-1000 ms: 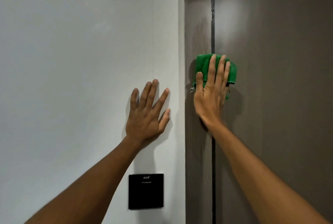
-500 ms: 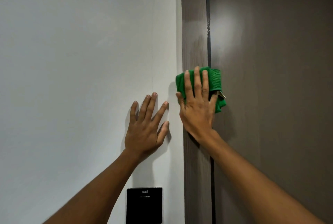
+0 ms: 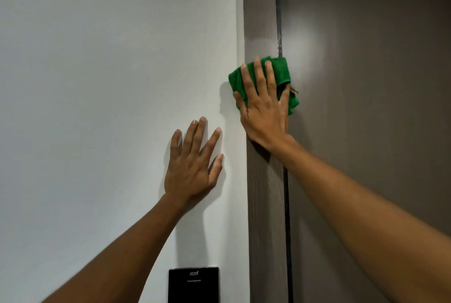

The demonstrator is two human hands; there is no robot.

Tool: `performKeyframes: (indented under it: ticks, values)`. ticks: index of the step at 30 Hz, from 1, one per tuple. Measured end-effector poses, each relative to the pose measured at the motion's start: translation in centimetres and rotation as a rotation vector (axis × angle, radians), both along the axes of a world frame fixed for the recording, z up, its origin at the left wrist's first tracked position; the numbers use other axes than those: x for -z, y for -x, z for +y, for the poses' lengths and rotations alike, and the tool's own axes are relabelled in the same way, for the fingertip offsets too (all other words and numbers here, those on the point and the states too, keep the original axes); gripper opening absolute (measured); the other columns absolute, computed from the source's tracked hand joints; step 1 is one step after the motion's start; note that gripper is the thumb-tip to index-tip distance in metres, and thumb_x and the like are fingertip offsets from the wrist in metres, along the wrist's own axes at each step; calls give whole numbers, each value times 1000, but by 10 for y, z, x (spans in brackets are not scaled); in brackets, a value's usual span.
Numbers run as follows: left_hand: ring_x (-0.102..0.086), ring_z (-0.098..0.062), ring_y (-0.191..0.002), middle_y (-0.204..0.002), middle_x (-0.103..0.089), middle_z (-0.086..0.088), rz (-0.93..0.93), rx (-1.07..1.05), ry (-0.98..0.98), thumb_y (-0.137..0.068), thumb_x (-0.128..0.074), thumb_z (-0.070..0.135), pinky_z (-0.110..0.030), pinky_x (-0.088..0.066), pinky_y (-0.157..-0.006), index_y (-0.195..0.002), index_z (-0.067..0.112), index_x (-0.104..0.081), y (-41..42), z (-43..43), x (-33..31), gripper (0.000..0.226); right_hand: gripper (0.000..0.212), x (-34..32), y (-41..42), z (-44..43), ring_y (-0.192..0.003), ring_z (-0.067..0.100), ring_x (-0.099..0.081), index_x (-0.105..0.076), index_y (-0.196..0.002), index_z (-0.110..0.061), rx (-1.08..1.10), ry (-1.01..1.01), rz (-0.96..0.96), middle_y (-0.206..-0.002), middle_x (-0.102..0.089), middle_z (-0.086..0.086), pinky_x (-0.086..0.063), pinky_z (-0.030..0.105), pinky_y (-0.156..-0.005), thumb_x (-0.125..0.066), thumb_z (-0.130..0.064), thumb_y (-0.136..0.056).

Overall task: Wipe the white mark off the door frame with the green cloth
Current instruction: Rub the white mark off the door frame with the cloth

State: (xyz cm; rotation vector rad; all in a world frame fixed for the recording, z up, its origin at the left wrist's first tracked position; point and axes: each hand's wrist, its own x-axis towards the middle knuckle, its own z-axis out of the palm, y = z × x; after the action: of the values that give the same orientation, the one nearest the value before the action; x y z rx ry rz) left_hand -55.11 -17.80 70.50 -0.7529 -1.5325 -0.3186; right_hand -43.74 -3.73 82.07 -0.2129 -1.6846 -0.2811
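Note:
My right hand (image 3: 263,107) presses the folded green cloth (image 3: 280,72) flat against the brown wood-grain door frame (image 3: 266,205). The cloth spans the frame from its left edge to the dark gap beside the door. Pale specks show in that gap (image 3: 279,41) just above the cloth. Whatever lies under the cloth is hidden. My left hand (image 3: 192,166) lies flat on the white wall (image 3: 109,83), fingers spread, holding nothing, a little below and left of the cloth.
The brown door (image 3: 378,83) fills the right side, with a soft light reflection near the cloth. A black wall panel (image 3: 194,284) sits at the bottom edge under my left forearm.
My right hand slid the cloth down and left from the door gap onto the frame, then a little upward again. My left hand stayed flat on the wall.

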Motion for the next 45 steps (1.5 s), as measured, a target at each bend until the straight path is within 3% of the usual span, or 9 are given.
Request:
performKeyframes:
  ticks: [6, 11, 13, 19, 24, 29, 36, 45]
  values:
    - [-8, -24, -155, -167, -14, -9, 15, 19, 7, -100, -30, 49, -50, -11, -125, -156, 25, -23, 1, -2, 1, 61, 59, -55, 1, -6, -151, 22, 3, -6, -154, -25, 6, 61, 41, -164, -1, 4, -4, 61, -116, -23, -46, -102]
    - [-5, -23, -155, -167, -13, -9, 41, -3, 0, -100, -30, 47, -48, -5, -125, -157, 26, -20, 6, -4, 2, 61, 59, -73, 5, -16, -150, 22, 5, -6, -154, -25, -182, 484, 277, -164, 0, 5, -3, 64, -117, -24, -45, -102]
    - [-5, -23, -155, -167, -13, -9, 50, -4, -1, -100, -31, 47, -48, -4, -125, -157, 26, -19, 6, -2, 1, 62, 60, -63, 5, -20, -150, 22, 7, -4, -154, -23, -193, 545, 305, -164, 1, 5, -4, 63, -117, -23, -45, -102]
    - [-5, -23, -155, -167, -12, -7, 56, 23, -14, -100, -31, 47, -49, -9, -125, -157, 26, -20, 7, -1, 3, 61, 60, -13, -2, -6, -150, 22, 6, -2, -154, -24, -95, 251, 170, -164, 2, 5, -9, 62, -114, -25, -43, -103]
    - [-8, -24, -155, -167, -15, -8, 49, 38, -19, -100, -33, 47, -50, -12, -125, -156, 25, -23, 6, -1, 3, 61, 58, -73, -1, -6, -150, 25, 3, -6, -155, -21, -126, 333, 248, -164, -1, 8, -13, 65, -116, -24, -41, -103]
    - [-6, -24, -155, -167, -12, -8, 44, 23, -8, -100, -30, 48, -49, -10, -125, -157, 25, -20, 7, -2, 3, 62, 57, -42, 3, 2, -150, 23, -6, -10, -154, -21, 32, -11, 113, -163, -9, 7, -13, 59, -116, -24, -41, -103]
    - [-10, -26, -154, -166, -16, -11, -38, 34, -62, -98, -35, 45, -52, -12, -124, -156, 23, -25, 0, -4, 21, 62, 56, 21, 4, -2, -150, 22, -6, -14, -153, -22, -2, 93, 137, -163, -11, 7, -14, 60, -115, -28, -41, -103]
    - [-9, -28, -154, -165, -17, -14, -43, -48, -15, -97, -38, 45, -53, -11, -122, -157, 23, -21, -5, -2, 102, 66, 55, 105, 8, 0, -149, 24, -13, -20, -152, -21, -29, 100, 150, -161, -19, 9, -17, 61, -113, -33, -39, -102]
